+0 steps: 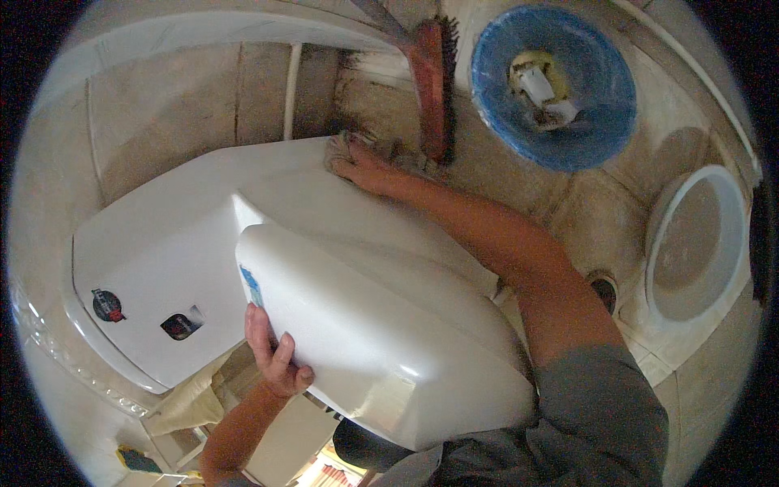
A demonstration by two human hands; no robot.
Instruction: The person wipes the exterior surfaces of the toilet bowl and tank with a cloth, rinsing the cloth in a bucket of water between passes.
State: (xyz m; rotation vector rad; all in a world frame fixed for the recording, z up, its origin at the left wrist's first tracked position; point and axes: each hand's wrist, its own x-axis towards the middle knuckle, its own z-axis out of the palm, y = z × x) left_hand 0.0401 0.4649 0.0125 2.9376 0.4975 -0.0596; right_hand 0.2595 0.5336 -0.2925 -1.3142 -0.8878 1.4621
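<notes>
A white toilet point(377, 268) fills the middle of the head view, with dark stickers on its tank point(134, 255) and a blue sticker near the edge of its bowl part. My right hand point(359, 161) presses a wet grey-brown cloth point(338, 155) against the toilet's far lower side, by the dirty floor. With bent fingers, my left hand point(277, 353) grips the near rim edge of the toilet, beside the blue sticker point(250, 283).
Beyond my right arm stand a red-backed brush point(431, 91) and a blue basin point(608, 115) holding a yellow sponge and white pieces. A white tub point(654, 243) and a round floor drain point(602, 292) lie farther right. Tiled wall point(164, 103) runs behind the toilet.
</notes>
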